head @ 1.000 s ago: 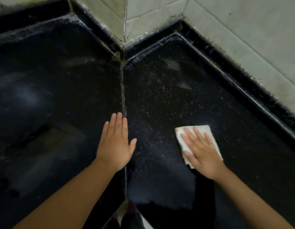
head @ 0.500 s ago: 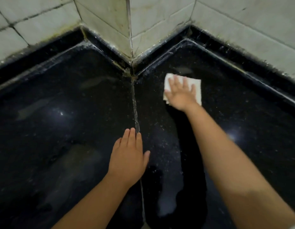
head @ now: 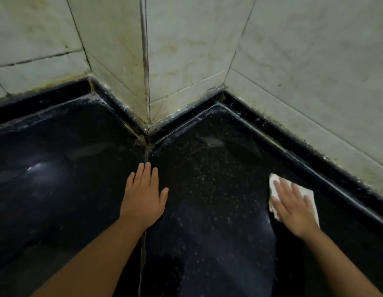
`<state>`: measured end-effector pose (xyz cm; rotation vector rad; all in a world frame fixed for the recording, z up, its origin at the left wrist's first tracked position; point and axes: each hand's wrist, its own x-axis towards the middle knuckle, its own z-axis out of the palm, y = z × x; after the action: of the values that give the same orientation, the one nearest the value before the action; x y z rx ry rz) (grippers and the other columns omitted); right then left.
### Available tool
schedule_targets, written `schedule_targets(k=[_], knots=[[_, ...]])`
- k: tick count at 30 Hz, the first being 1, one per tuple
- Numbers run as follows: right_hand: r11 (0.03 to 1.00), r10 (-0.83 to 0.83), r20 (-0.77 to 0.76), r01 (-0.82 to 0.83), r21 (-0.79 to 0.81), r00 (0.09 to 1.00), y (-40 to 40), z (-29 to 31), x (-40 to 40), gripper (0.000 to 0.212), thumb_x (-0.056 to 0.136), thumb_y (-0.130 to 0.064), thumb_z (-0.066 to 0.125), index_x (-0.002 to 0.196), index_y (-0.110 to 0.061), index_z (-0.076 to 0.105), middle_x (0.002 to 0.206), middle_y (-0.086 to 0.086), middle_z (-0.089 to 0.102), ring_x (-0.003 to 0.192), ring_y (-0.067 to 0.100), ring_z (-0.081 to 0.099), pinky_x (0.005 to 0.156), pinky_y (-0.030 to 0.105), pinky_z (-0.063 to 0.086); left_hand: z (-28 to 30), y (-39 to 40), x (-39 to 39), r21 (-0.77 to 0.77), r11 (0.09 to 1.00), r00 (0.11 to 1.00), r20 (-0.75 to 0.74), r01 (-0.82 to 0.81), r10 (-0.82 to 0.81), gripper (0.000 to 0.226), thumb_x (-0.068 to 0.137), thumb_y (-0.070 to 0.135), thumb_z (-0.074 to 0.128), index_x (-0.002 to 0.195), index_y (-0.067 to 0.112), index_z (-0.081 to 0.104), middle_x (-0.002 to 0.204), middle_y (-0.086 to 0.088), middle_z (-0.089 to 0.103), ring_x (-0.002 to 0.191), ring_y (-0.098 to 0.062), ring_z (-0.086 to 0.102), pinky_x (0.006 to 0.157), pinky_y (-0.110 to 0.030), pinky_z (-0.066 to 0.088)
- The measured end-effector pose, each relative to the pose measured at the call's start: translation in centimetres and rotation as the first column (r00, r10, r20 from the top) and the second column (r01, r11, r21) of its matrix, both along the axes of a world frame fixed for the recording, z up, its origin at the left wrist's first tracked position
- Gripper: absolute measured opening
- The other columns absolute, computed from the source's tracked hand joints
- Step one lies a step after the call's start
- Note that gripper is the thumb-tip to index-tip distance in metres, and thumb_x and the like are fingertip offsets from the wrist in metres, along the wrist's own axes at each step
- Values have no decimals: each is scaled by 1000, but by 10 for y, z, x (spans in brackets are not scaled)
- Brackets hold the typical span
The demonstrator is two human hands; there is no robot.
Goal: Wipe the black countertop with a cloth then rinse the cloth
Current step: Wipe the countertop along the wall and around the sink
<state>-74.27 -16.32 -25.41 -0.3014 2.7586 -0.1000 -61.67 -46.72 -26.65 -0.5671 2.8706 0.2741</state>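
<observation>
The black countertop (head: 218, 189) fills the lower view, glossy and speckled with pale flecks right of its centre seam. A folded white cloth (head: 308, 195) lies flat on it at the right, close to the raised black edge. My right hand (head: 293, 206) presses on the cloth with straight, spread fingers and covers most of it. My left hand (head: 143, 196) rests flat on the counter over the seam, fingers straight, holding nothing.
Pale tiled walls (head: 186, 50) meet in a projecting corner at the back. A raised black lip (head: 315, 155) with grimy grout runs along the wall base. The seam (head: 143, 254) runs from the corner toward me.
My right hand has slid the cloth from near the back corner toward me and to the right, beside the raised edge. My left hand has stayed flat on the seam.
</observation>
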Motion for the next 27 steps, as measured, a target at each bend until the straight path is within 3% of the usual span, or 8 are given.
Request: schedule_targets(k=[3,6,11,16,19,21,24,27], knots=[[966,-256,-58,253,-57,965,-34,2,-41,53,100,-39,20,149,-26,4,158,-6,-7,145,22,-7,115,45,-1,-5,0,-1,11,1000,999,-49,-7,8,68,90,46,-2,146,7,-3,155,-11,-9,142,-22,-13,114,-35,-7],[953,-298,-17,296,-67,954,-95,0,-69,55,100,-42,14,149,-22,1,157,-4,-10,144,27,-10,114,49,-3,-6,0,-1,42,999,997,-81,-16,19,89,71,52,-19,146,8,-1,155,-10,-7,142,-22,-12,113,-34,-9],[993,17,-2,-17,-118,1000,-190,-7,-73,54,100,-42,9,149,-24,-5,157,-4,-14,144,25,-15,114,47,-9,-8,-2,-3,56,998,996,-89,-3,8,97,61,50,-23,146,8,-1,155,-8,-7,141,-20,-13,105,-29,-16],[909,395,-17,-394,-138,918,-201,-14,-17,55,97,-46,7,148,-27,-5,156,-9,-14,143,19,-16,114,41,-12,-9,-2,-2,50,999,996,-92,-5,10,96,63,51,-19,146,8,6,155,-9,-1,142,-20,-8,106,-28,-15],[828,552,-4,-549,-115,834,-148,-12,15,90,65,-73,-22,146,-35,-8,149,-19,-21,139,6,-21,111,31,-15,-7,-1,-2,50,999,996,-91,-1,6,96,63,51,-19,146,7,4,155,-9,-2,142,-20,-9,107,-29,-15],[862,506,13,-505,-45,863,-112,-9,5,98,55,-77,-33,142,-36,-15,142,-21,-26,133,0,-22,112,30,-12,-6,-1,-2,39,999,997,-78,0,3,95,64,50,-21,146,7,1,155,-10,-4,142,-21,-10,107,-29,-15],[962,274,7,-274,5,962,-89,-3,-36,55,96,-50,8,146,-32,-5,155,-11,-12,144,12,-11,115,36,-4,-8,-1,-3,7,1000,998,-63,4,-4,94,63,48,-24,145,7,-3,155,-10,-7,142,-21,-13,107,-30,-16],[990,131,-45,-133,-55,990,-110,-2,-77,51,100,-38,19,148,-29,3,158,-6,-6,145,18,-8,115,40,-3,-10,-1,-2,5,1000,997,-74,2,-2,93,64,48,-23,145,7,-4,155,-9,-8,141,-21,-13,107,-30,-16]])
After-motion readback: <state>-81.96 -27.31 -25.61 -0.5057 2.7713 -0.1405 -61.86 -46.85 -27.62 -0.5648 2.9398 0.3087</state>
